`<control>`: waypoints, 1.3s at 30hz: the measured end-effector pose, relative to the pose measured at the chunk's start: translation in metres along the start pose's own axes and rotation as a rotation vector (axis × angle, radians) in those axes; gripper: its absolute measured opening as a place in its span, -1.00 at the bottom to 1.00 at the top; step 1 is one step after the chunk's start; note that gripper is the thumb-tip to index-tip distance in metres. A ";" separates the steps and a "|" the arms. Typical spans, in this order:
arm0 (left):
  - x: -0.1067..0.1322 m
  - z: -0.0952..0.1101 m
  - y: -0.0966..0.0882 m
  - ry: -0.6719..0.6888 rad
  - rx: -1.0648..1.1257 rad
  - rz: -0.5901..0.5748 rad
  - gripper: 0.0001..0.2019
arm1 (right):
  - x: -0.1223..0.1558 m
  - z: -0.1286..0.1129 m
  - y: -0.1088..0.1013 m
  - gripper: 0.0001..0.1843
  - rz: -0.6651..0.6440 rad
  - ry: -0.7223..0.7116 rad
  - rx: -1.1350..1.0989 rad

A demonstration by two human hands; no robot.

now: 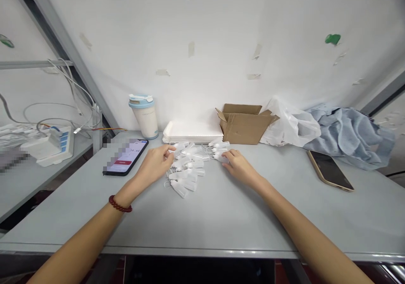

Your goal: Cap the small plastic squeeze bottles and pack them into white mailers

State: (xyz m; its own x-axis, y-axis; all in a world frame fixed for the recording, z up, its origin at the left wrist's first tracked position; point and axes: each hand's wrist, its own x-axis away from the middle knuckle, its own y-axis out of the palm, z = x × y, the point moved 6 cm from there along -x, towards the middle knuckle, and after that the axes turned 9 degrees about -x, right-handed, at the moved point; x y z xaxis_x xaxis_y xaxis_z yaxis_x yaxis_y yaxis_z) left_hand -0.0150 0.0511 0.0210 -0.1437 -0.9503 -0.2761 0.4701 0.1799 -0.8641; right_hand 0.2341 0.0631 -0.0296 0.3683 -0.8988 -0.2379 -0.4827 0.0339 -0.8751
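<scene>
A pile of small translucent plastic bottles (186, 174) with white tops and thin loops lies in the middle of the grey table. At the pile's upper left edge is my left hand (155, 162), its fingers curled in and the fingertips close together. What sits between them, if anything, I cannot make out. On the other side my right hand (239, 167) has its thumb and fingers closed around the end of a small plastic bottle (220, 157). That bottle lies in a smaller group, just right of the main pile.
Behind the pile lie stacked white trays (193, 132) and an open cardboard box (247, 128). A lidded cup (145, 117) and a lit phone (128, 157) stand left. Rightward are a plastic bag (287, 124), blue cloth (348, 132) and another phone (330, 170).
</scene>
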 end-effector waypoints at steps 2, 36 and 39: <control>0.000 -0.001 -0.004 -0.021 0.016 0.036 -0.72 | -0.001 0.001 0.001 -0.75 -0.007 0.009 -0.008; 0.026 0.046 0.036 0.008 0.747 -0.484 -0.64 | 0.016 -0.055 -0.028 -0.64 0.051 0.060 -0.815; 0.027 0.047 0.036 0.016 0.773 -0.499 -0.65 | 0.017 -0.054 -0.028 -0.64 0.062 0.073 -0.834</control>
State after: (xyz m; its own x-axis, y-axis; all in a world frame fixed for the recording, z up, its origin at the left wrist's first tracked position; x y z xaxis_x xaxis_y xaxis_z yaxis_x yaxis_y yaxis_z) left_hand 0.0395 0.0197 0.0021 -0.4955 -0.8676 0.0423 0.8009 -0.4752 -0.3643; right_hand 0.2112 0.0232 0.0139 0.2832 -0.9330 -0.2222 -0.9403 -0.2244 -0.2560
